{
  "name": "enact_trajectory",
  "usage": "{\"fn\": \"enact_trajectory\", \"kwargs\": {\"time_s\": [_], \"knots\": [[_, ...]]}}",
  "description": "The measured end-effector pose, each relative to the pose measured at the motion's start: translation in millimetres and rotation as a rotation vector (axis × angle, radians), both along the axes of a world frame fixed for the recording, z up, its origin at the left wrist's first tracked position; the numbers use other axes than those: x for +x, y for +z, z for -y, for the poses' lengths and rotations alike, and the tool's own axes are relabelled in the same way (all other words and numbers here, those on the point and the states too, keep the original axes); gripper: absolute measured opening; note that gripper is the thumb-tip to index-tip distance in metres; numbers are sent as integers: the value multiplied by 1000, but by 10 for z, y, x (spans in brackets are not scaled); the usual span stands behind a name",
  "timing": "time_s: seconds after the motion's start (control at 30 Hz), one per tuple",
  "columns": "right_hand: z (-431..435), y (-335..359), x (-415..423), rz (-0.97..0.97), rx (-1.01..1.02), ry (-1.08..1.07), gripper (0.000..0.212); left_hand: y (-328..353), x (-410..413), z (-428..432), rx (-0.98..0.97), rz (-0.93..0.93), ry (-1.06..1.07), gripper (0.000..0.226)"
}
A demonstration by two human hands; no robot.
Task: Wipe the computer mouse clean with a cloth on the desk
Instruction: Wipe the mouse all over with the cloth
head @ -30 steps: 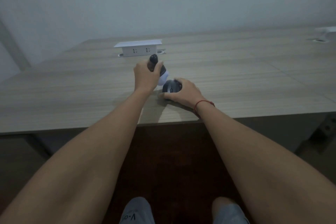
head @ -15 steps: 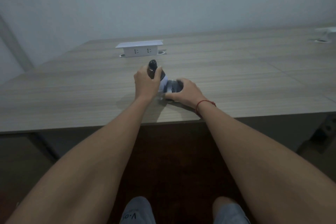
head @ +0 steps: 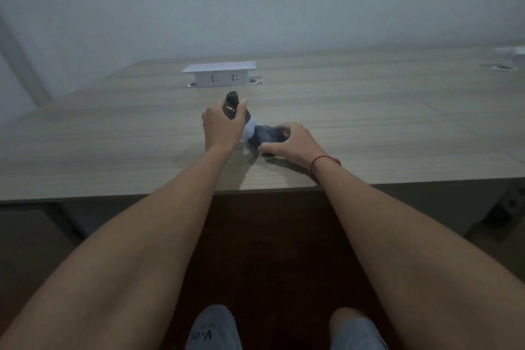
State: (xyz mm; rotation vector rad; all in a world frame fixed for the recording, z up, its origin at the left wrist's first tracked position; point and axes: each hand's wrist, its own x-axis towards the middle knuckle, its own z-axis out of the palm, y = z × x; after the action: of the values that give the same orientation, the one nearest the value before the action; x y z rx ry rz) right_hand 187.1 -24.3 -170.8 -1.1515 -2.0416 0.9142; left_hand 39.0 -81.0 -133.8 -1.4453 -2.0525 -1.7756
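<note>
A dark computer mouse (head: 266, 135) sits on the wooden desk (head: 369, 128) near its front edge. My right hand (head: 292, 143) grips it from the right, fingers curled over its top and thumb at its near side. My left hand (head: 221, 129) is closed around a dark upright object with a rounded top (head: 231, 101). A pale cloth (head: 250, 129) bulges out below that hand and presses against the mouse's left side. Much of the cloth is hidden by my left hand.
A white pop-up socket box (head: 220, 75) stands on the desk behind my hands. Another white fitting (head: 511, 55) sits at the far right edge. A red string circles my right wrist (head: 324, 162). My knees show below the desk's front edge.
My left hand has moved down and to the right, bringing the cloth against the mouse. My right hand has shifted its fingers further over the mouse.
</note>
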Motion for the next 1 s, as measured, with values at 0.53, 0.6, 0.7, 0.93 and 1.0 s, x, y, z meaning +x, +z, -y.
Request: {"fn": "enact_trajectory", "kwargs": {"time_s": [0.53,0.6,0.7,0.93,1.0], "knots": [[79,35,44,-46,17,-4,65,-26,-15,43,-7,-2,19,29],[72,41,51,-52,24,-14,67,51,13,17,28,6,7,30],[65,39,48,-56,23,-14,69,51,53,-43,7,-6,-8,31],[59,33,61,-93,40,-10,60,-267,-126,-20,-187,-77,-20,32],[50,30,56,-74,46,-2,58,-208,-89,17,-156,-95,-32,31]]}}
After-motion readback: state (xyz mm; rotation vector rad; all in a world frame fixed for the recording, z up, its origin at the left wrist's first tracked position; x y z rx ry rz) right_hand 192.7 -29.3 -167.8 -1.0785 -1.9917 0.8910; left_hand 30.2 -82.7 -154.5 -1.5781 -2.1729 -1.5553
